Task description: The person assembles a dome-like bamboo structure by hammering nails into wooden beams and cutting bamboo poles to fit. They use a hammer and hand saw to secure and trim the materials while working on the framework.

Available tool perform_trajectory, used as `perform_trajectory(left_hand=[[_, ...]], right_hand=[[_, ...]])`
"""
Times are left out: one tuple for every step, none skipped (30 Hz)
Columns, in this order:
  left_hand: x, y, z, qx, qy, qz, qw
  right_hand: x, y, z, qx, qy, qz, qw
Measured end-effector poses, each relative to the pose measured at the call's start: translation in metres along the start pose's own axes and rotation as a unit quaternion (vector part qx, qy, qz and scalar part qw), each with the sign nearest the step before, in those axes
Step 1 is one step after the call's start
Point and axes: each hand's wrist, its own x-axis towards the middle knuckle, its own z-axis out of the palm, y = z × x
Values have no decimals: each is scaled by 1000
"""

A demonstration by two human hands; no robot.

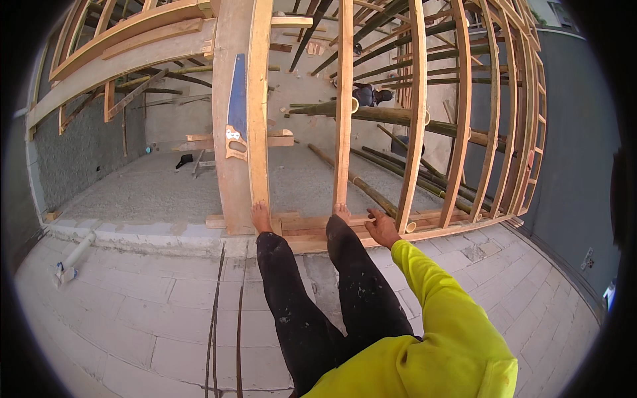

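- The person's right hand (383,227), in a bright yellow sleeve (434,298), lies spread and flat on the pale wooden bottom rail (451,222) of the tall timber lattice frame (418,106); the fingers are open and grip nothing.
- The left hand is out of view, so nothing can be said of its state.
- Both bare feet, left (260,216) and right (341,212), rest on that same rail at the edge of the grey block paving (146,298), where it drops to the gravelled floor (159,186) below. A push that shifts the rail could, I judge, take the feet over that edge.
- With toes and fingers bare against rough-sawn wood, splinters or a pinch between rail and upright are likely risks.
- A blue-bladed handsaw with a pale wooden handle (236,113) hangs flat on the wide upright board (229,132) above the left foot; a jolt to the frame could shake it loose onto the leg.
- Bamboo poles (385,116) lie slanted through the frame, and could roll if it moves.
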Motion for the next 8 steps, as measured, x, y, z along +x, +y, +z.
perform_trajectory(left_hand=[[-3,-2,4,20,-12,14,1000],[2,-5,4,43,-19,29,998],[4,-4,2,73,-26,34,996],[4,-4,-9,102,-35,37,994],[1,6,-18,132,-43,43,989],[-5,29,-28,163,-57,65,983],[-17,48,-45,197,-71,81,974],[-52,48,-76,217,-95,145,961]], right_hand=[[-37,41,-23,-12,8,19,1000],[-75,51,-58,-33,-4,71,997],[-113,80,-79,-58,-19,104,993],[-143,110,-102,-86,-37,129,987],[-184,141,-126,-115,-49,166,978],[-240,167,-132,-130,-53,219,965],[-297,192,-136,-146,-65,276,948],[-387,217,-117,-132,-83,364,919]])
